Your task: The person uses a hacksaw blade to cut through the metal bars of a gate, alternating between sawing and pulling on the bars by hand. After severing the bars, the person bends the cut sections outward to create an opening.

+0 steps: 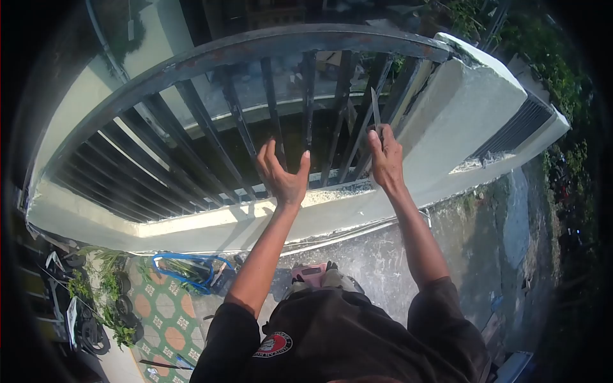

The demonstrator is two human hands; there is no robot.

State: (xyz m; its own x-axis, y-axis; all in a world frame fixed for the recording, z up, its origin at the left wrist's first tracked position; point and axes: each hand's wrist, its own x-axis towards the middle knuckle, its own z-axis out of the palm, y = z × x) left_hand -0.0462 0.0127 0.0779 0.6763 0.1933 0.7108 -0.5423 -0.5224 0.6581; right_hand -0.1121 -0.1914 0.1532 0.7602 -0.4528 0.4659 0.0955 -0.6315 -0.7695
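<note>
My right hand (386, 156) is clenched around the lower end of a thin flat blade (375, 107) (knife or scraper, I cannot tell which). The blade stands straight up out of my fist. Its long axis runs almost along the slanting bars of the iron grille (211, 121), with the tip aimed at the curved top rail (306, 39). It lies just beside one bar (365, 115), close to the grille's right end, where the plastered wall (472, 108) begins. I cannot tell whether the edge touches the metal.

My left hand (284, 172) is open and holds nothing. Its fingers are spread and bent, and the thumb stands apart in front of the middle bars. It sits a few bars left of the blade and a little lower, near the bottom ledge (191, 220). The right hand alone is at the blade; the left is apart from it.
</note>
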